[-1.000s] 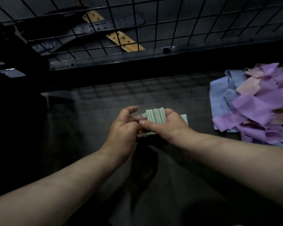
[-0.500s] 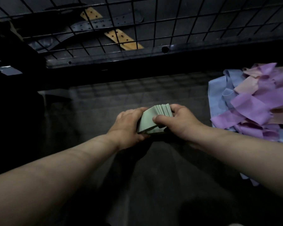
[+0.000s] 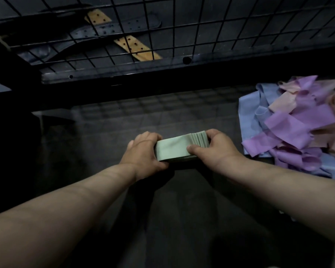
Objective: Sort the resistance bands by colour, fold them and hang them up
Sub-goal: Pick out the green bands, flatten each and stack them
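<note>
- Dark table (image 3: 104,190) — a wire grid panel (image 3: 182,26) stands behind its far edge.
- Loose pile of purple, pink and blue bands (image 3: 298,128) at the table's right.
- Left hand (image 3: 143,151) grips the left end of the folded green band stack (image 3: 174,148); right hand (image 3: 217,147) pinches the right end — mid-table.

Folded stack (image 3: 174,149) centre of table (image 3: 104,132), between left hand (image 3: 143,151) and right hand (image 3: 215,147). Loose band pile (image 3: 298,128) at right edge. Wire grid (image 3: 182,26) behind far edge.
</note>
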Motion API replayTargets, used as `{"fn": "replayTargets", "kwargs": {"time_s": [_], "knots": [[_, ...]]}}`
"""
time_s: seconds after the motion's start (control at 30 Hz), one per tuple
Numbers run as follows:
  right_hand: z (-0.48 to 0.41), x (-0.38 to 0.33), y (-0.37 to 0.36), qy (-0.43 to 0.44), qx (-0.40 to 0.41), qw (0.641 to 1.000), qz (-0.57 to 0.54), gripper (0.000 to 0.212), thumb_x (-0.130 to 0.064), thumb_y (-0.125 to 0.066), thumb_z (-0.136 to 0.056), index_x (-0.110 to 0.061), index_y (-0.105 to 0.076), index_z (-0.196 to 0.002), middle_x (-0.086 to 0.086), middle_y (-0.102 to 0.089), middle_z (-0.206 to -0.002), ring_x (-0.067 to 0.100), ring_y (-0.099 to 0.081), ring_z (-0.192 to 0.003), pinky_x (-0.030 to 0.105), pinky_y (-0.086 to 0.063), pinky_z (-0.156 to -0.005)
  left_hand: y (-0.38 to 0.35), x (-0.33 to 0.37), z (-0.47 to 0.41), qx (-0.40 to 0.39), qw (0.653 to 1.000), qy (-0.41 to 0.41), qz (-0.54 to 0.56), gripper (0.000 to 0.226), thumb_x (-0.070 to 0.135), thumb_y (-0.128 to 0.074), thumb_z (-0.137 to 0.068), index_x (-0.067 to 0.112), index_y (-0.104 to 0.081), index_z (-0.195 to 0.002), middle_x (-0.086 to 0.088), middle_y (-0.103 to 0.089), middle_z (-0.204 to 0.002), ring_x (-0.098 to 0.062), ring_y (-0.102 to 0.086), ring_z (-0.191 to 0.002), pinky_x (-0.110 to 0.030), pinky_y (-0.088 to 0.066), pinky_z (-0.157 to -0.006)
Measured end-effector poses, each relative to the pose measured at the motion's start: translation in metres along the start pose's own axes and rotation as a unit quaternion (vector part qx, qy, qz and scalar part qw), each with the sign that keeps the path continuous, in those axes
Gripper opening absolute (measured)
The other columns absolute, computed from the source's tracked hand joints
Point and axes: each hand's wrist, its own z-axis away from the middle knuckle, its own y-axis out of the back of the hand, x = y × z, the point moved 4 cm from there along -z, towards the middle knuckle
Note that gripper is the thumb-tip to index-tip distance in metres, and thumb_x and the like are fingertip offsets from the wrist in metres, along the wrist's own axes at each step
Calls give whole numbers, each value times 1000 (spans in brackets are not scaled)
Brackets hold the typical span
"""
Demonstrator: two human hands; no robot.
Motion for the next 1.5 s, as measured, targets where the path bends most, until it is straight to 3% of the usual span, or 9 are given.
{"fn": "replayTargets", "kwargs": {"time_s": [0.27, 0.43, 0.7, 0.83, 0.93, 1.13, 1.27, 1.37, 1.5], "knots": [[-2, 15, 4, -8, 20, 993, 117, 48, -49, -70, -78, -26, -48, -114, 0, -62, -115, 24, -59, -110, 41, -47, -98, 0, 7, 3, -27, 1000, 0, -5, 58, 43, -77, -66, 39, -40, -110, 12, -46, -111, -14, -51, -107, -27, -33, -93], [1, 26, 3, -36, 38, 990, 128, 54, -52, -71, -79, -31, -52, -124, 4, -34, -131, 26, -35, -127, 33, -31, -111, -1, 10, 2, -49, 999, 19, 7, 58, 43, -78, -66, 40, -40, -109, 13, -41, -112, -15, -56, -101, -32, -44, -92], [-2, 35, -2, -31, 28, 999, 14, 55, -41, -77, -78, -28, -50, -124, 5, -45, -124, 23, -53, -113, 30, -41, -104, 0, 5, 5, -135, 982, -7, 133, 51, 55, -63, -75, 34, -43, -117, 12, -39, -110, 1, -50, -98, -19, -41, -93], [-3, 38, -3, -10, 24, 1000, 5, 55, -40, -78, -78, -28, -50, -124, 5, -44, -125, 21, -53, -112, 33, -41, -106, 3, -3, 1, -144, 970, 11, 197, 25, 41, -61, -83, 38, -52, -106, 3, -47, -112, -10, -50, -103, -19, -39, -92], [-4, 43, -3, 14, 20, 1000, 3, 54, -40, -78, -77, -30, -50, -121, 3, -43, -125, 19, -51, -115, 35, -40, -108, 2, -6, 2, -142, 976, -11, 163, 24, 28, -69, -90, 36, -53, -107, 5, -46, -115, -10, -55, -96, -19, -43, -89], [9, 57, 2, 165, -2, 986, 15, 49, -26, -83, -74, -29, -49, -109, -3, -40, -120, 1, -47, -110, 21, -38, -104, 13, 2, 19, -160, 971, -168, -54, 42, 58, -64, -84, 42, -48, -120, 16, -35, -122, -4, -56, -86, -18, -44, -78], [20, 73, 1, 228, -3, 973, 31, 45, -20, -87, -69, -22, -55, -101, -2, -38, -127, -13, -41, -119, 6, -28, -103, 4, 15, 39, -98, 942, -251, -198, 40, 67, -51, -81, 39, -52, -109, 5, -43, -112, -16, -54, -69, -21, -36, -60], [27, 89, -6, 239, -5, 970, 50, 42, -19, -85, -68, -22, -57, -98, -1, -32, -138, -4, -39, -129, 11, -28, -107, -11, 19, 48, -72, 909, -293, -288, 35, 58, -55, -74, 36, -56, -101, -1, -51, -98, -19, -55, -63, -22, -40, -53], [29, 95, -12, 246, 12, 966, 76, 43, -22, -81, -65, -26, -57, -101, 1, -24, -149, 17, -28, -142, 27, -26, -115, -17, 21, 49, -48, 914, -288, -283, 39, 49, -52, -71, 35, -58, -107, -4, -51, -97, -21, -56, -67, -25, -44, -55]]}}
